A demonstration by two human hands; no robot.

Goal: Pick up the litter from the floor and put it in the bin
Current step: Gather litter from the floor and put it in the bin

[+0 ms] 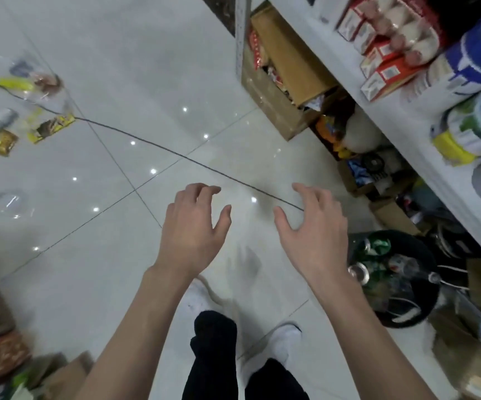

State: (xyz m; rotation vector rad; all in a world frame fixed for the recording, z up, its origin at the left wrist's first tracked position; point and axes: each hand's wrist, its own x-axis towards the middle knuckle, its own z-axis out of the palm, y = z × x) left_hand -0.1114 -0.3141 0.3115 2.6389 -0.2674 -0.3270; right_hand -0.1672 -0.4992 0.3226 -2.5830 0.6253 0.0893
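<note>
Empty-handed over a glossy tiled shop floor (147, 67): the fingers (201, 189) of the left hand (193, 232) are spread and loosely curled in the lower middle of the frame. The right hand (316, 241) hangs beside it in the same slack claw, and neither hand holds or touches anything. At the bottom edge stand the person's white shoes (287, 339) and dark trouser legs.

The litter lies well apart from the hands, scattered across the upper left. There is a yellow-and-brown wrapper (54, 127), with a small gold packet (4, 142) below and to its left. A grey-and-white packet (1, 119) lies near them, and a bright yellow scrap (14, 83) lies higher up. Clear plastic film (11, 202) glints at the left edge, though blur hides finer detail.

The bin (415, 243), a black tub already holding crushed cans (375, 246) and bottles, sits at the lower right. It is close by the right forearm, at the foot of a stocked shelf (378, 90).

The pieces look featherweight, thin and crinkly. Lying flat on slick tile, they would likely skate away from a push. A pinch at a raised edge or corner seems the surest hold, and several could probably be crushed together in one fist. The clear film barely shows against the tiles and could easily be missed. With litter out on the floor and both hands free, the job looks unfinished.
</note>
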